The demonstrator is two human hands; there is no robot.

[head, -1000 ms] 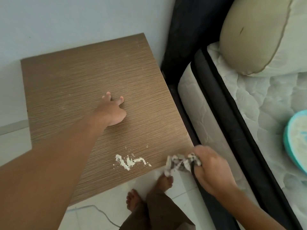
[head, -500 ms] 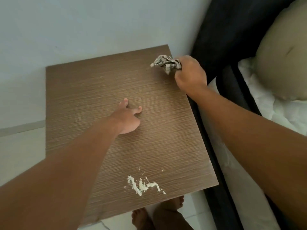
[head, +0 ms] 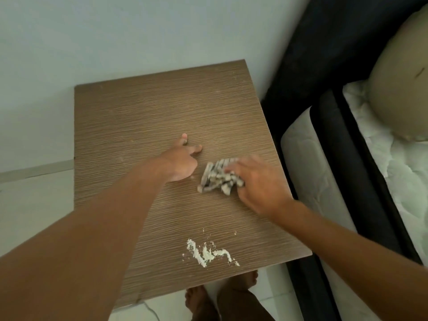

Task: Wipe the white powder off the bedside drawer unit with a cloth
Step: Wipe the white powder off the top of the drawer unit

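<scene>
- Wall point(head: 115, 31): plain, pale, matt, running along the back & L side; a pale skirting strip is meeting the glossy white floor point(head: 34, 205) at far L.
- Drawer unit point(head: 150, 112): flat square top in brown laminate w/ fine ribbed wood grain, sitting in the corner, back edge against the wall, R edge near the bed.
- Left hand point(head: 180, 161): arm is reaching in from lower L; the hand is lying palm-down on the middle of the top, fingers straight & spread, holding nothing.
- Cable point(head: 151, 310): thin, pale, curling on the floor below the front edge.
- Powder point(head: 208, 253): white, gritty squiggle w/ loose specks round it, lying near the front edge of the top, well apart from both hands.
- Feet point(head: 199, 302): bare, standing on the floor just in front of the unit.
- Cloth point(head: 217, 177): small checked rag, crumpled, lying on the top just R of the left hand.
- Right hand point(head: 257, 184): coming in from the R, fingers bending over the cloth & gripping it against the top; blurred, so finger detail is unclear.
- Bed frame point(head: 312, 54): black, padded-looking, standing R of the unit.
- Mattress point(head: 303, 163): white, quilted, dark band along its edge.
- Pillow point(head: 403, 93): beige, rounded, lying on the mattress at far R.
</scene>
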